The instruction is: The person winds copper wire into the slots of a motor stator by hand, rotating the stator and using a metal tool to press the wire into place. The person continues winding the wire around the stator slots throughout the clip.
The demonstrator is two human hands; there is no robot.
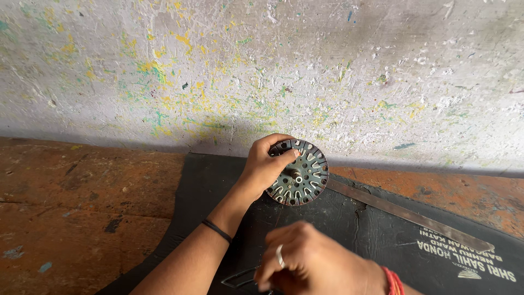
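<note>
My left hand grips a round, slotted metal disc with a short shaft at its centre, holding it tilted on edge over a black rubber mat close to the wall. A thin black band sits on that wrist. My right hand is low in the view, near the camera, fingers curled together with a silver ring on one finger and a red thread at the wrist. Whether it pinches something small is hidden by the fingers. A dark curved piece lies just under it.
A long flat metal strip lies diagonally on the mat to the right of the disc. The mat rests on a worn reddish-brown floor. A paint-splattered white wall rises right behind.
</note>
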